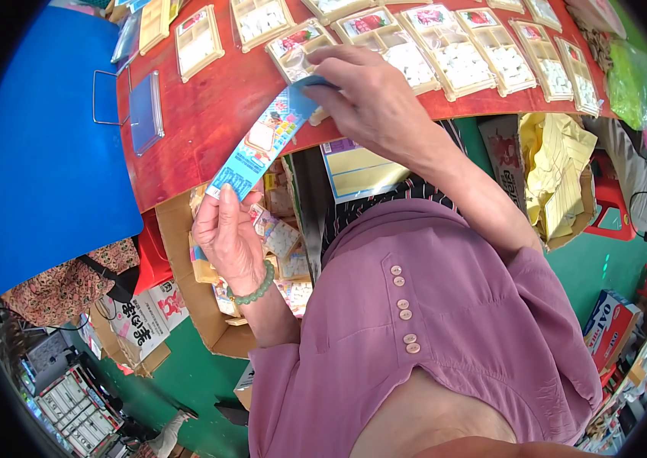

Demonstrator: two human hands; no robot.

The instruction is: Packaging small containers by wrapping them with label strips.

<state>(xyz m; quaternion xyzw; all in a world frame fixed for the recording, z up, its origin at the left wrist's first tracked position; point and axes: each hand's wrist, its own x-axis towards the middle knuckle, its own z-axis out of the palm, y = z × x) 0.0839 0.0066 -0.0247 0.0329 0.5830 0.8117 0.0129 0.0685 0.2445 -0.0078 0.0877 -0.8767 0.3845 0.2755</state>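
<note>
A long blue printed card strip (262, 141) stretches between my two hands. My left hand (226, 235), with a green bead bracelet on the wrist, pinches its lower end over an open cardboard box. My right hand (373, 95) grips its upper end at the edge of the red table (209, 114), right over a clear plastic blister pack (300, 47) with white pieces inside.
Several similar blister packs (461, 57) lie in a row along the table. An empty clear tray (146, 111) sits at its left. The cardboard box (209, 305) below holds printed cards. A box of yellow paper (560, 179) stands at right. A blue surface (49, 153) lies left.
</note>
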